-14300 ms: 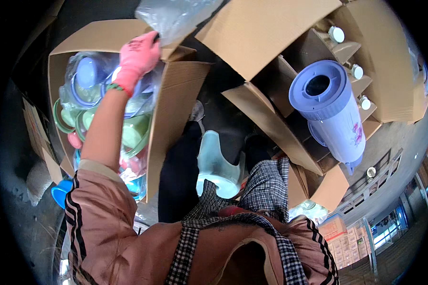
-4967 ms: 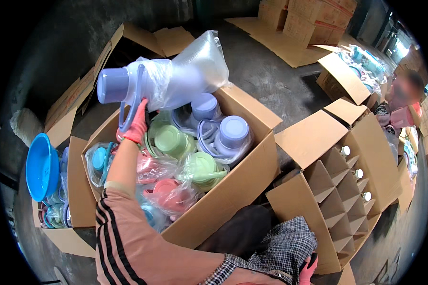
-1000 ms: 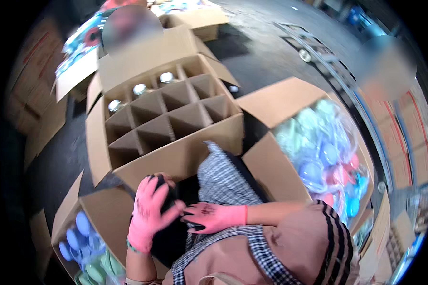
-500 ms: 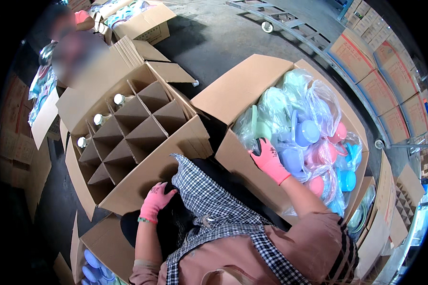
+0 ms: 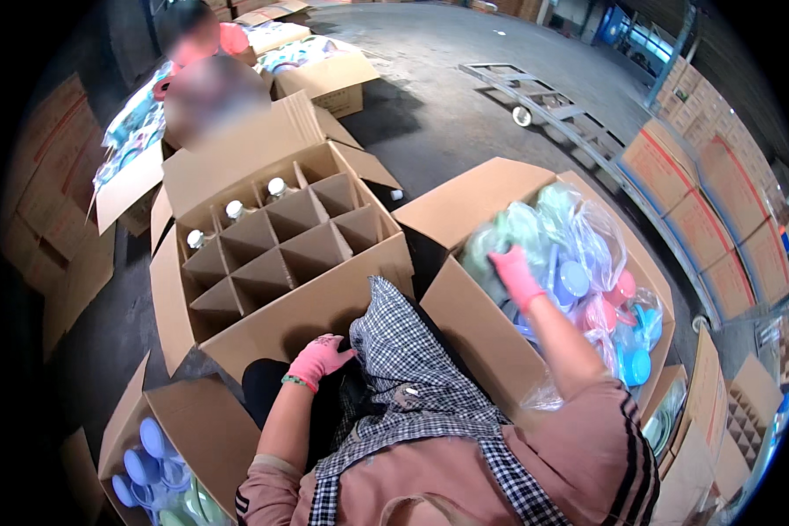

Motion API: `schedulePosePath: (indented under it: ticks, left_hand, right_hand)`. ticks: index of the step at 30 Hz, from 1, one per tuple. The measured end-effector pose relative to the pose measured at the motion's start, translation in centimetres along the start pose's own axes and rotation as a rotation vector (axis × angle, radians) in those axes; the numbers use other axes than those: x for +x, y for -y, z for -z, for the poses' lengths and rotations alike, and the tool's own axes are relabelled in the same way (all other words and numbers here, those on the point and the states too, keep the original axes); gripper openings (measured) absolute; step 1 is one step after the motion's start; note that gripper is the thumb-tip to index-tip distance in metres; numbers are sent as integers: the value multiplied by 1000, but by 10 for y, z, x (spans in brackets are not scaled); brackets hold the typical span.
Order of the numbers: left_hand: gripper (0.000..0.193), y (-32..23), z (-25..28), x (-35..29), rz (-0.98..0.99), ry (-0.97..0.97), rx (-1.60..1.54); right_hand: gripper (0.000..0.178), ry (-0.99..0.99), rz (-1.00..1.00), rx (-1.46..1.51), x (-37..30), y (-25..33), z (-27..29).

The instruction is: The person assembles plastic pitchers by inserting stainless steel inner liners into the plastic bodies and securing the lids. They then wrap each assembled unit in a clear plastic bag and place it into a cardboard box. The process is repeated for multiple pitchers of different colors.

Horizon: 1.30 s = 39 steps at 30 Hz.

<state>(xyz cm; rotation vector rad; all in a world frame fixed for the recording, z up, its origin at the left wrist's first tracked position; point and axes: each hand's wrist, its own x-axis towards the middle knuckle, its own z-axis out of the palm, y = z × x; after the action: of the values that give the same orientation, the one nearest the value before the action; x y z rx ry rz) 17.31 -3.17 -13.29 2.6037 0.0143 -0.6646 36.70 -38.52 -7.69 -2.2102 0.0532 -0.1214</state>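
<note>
In a pink glove, my right hand reaches into the open carton on the right, its fingers curled at a clear plastic bag with green items inside. Around it lie bagged plastic pieces: a purple round-ended one, pink ones and a blue one. My left hand, also gloved in pink, rests over my knee beside the checked apron, fingers loosely extended and holding nothing. Ahead of it is a carton with cardboard dividers; three white-capped bottles stand along its far row.
At lower left, another carton holds purple and green plastic pieces. Across from me a co-worker sits by cartons of bagged goods. A wheeled metal cart and stacked cartons stand to the right.
My right hand has moved farther into the right carton, onto the green bagged items. My left hand stays by my knee. The view has shifted, showing more of the lower-left carton.
</note>
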Motion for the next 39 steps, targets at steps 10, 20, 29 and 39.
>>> schedulePosePath:
  ticks: [10, 20, 29, 39]
  left_hand:
    - [59, -19, 61, -102, -179, -685, -242]
    - [63, -14, 147, -167, -678, -821, -1064]
    - [87, -71, -12, -188, -151, -1126, -746]
    - [71, 8, 66, -180, -691, -1127, -1627]
  right_hand:
    - [41, -68, 824, 78, -108, 316, 188]
    - [62, 549, 870, 650, -137, 400, 106]
    - [21, 973, 1020, 832, -116, 344, 2]
    - [9, 1079, 876, 829, -131, 305, 5]
